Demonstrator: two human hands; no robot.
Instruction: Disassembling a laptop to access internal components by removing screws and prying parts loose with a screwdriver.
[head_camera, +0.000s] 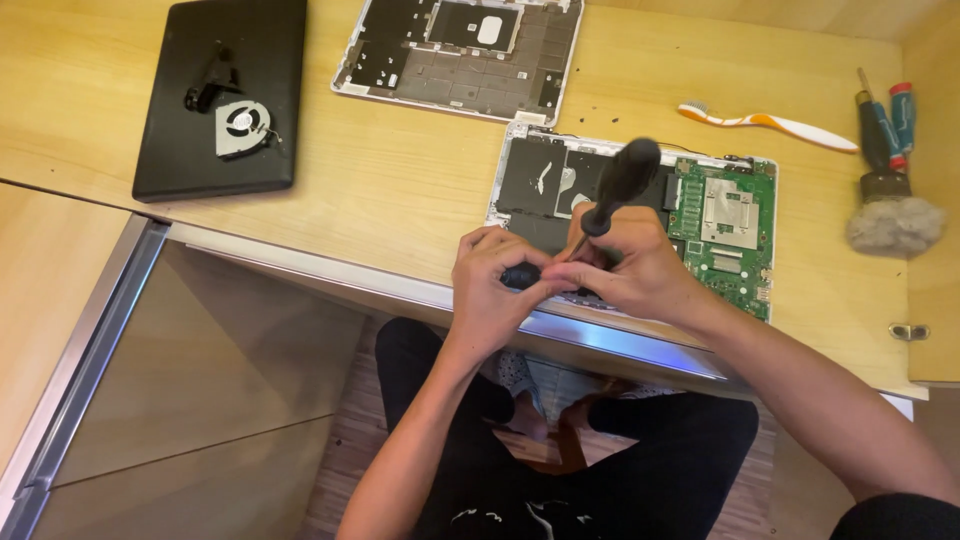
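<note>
Far left of our fingers, a cooling fan (242, 128) is lying on a black laptop (222, 95). Our left hand (492, 285) is pinching a small dark part (521, 276); our right hand (630, 270) is gripping the black screwdriver (612, 190) over the opened laptop base (722, 222) at the counter (400, 190) edge. The tip could be slipping, we judge, gouging the green board.
</note>
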